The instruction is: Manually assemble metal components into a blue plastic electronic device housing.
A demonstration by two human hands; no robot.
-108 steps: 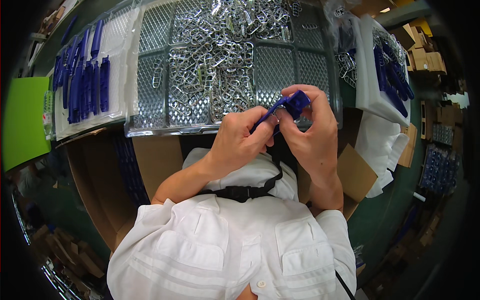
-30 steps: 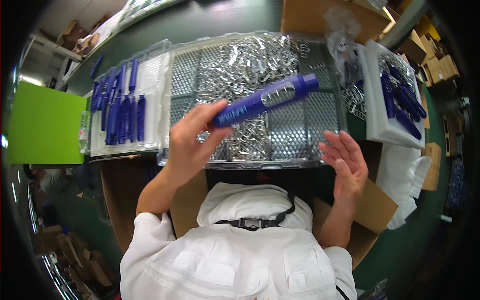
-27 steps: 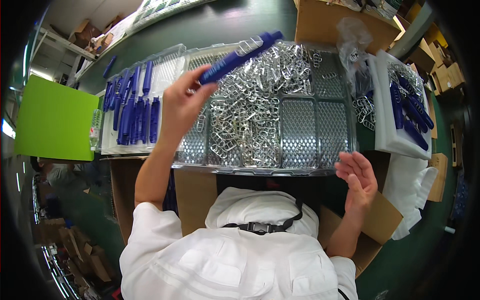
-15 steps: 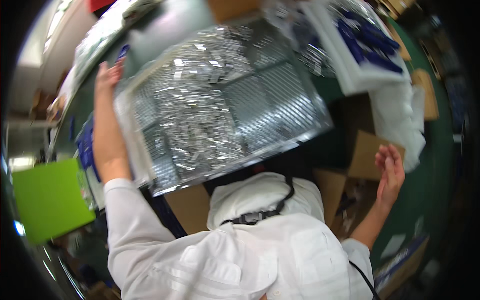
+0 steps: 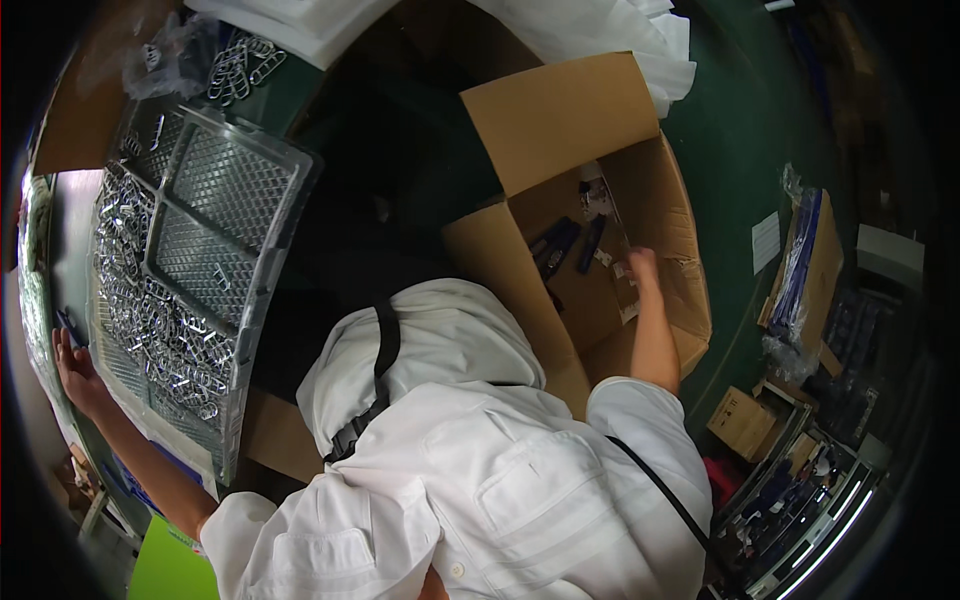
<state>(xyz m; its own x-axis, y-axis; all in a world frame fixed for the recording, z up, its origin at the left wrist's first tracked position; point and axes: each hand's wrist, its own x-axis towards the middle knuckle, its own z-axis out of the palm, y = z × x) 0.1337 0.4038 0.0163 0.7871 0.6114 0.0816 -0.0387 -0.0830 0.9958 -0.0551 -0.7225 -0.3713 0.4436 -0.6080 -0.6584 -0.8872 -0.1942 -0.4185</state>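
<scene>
My left hand (image 5: pixel 76 372) is at the far left beside the clear plastic tray (image 5: pixel 268 275), its fingers stretched out. A small blue item (image 5: pixel 67 324) lies at its fingertips; I cannot make out its kind. Many shiny metal clips (image 5: pixel 165 335) are heaped in the tray's left part, a few in its right compartments. My right hand (image 5: pixel 640 266) reaches into an open cardboard box (image 5: pixel 690 230), its fingers curled; anything in them is hidden. Dark blue tools with handles (image 5: pixel 556 246) lie on the bottom of that box, along with small printed cards (image 5: pixel 594 195).
Larger metal loops (image 5: pixel 240 68) and a crumpled clear bag (image 5: pixel 165 60) lie beyond the tray. White foam wrap (image 5: pixel 640 40) sits past the box. A bright green board (image 5: pixel 170 565) is at the lower left. On the right stand wrapped cardboard (image 5: pixel 815 265) and a loaded shelf (image 5: pixel 800 510).
The view has swung to the right, so the tray now sits at the left. My right hand has moved from open air beside the box to inside it, its spread fingers now curled.
</scene>
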